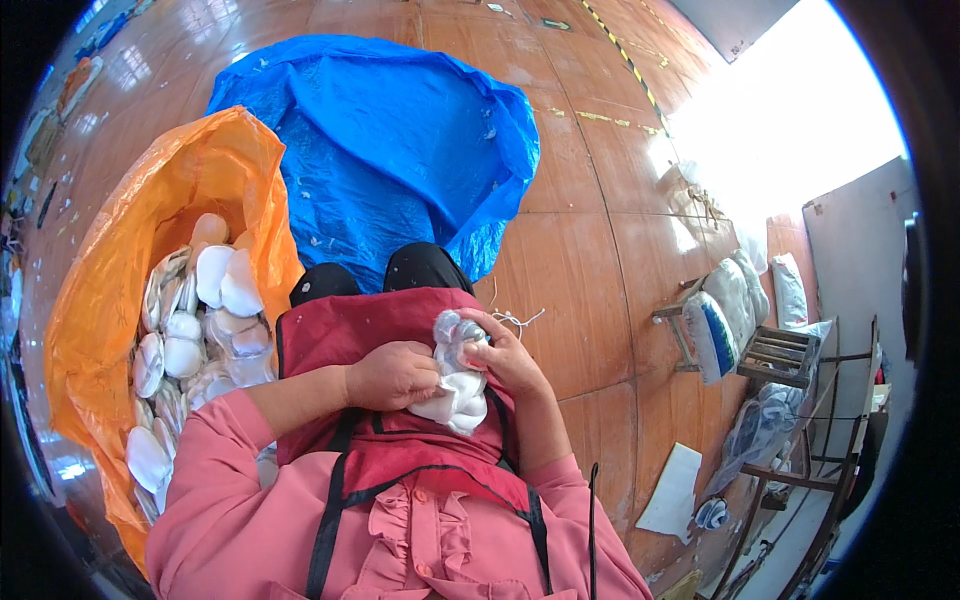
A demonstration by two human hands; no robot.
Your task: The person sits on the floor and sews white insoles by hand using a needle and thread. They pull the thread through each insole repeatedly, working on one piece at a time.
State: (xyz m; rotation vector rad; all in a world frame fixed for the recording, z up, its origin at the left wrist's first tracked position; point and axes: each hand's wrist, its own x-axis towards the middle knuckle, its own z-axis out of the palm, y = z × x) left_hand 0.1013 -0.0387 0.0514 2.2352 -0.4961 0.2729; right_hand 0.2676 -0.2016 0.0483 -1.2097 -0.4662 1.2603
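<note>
Over my lap, on a red apron (345, 320), I hold a small soft white plush-like piece (458, 400) with a grey fluffy part at its upper end. My left hand (400, 375) is closed, its fingertips pinched at the piece's left edge. The fingers of my right hand (497, 355) curl round the upper grey part, with the thumb pressed on its front. What the piece is exactly cannot be made out. Close to my left arm stands an open orange sack (95, 290), filled with several flat, rounded white pieces (183, 345).
A large blue plastic sheet or sack (350, 130) spreads over the brown floor (580, 290) beyond my knees. To the right are a wooden stool (778, 355) with cushions (735, 300), a white flat sheet (672, 490) and a metal frame (800, 480). White cord (520, 322) lies near my right knee.
</note>
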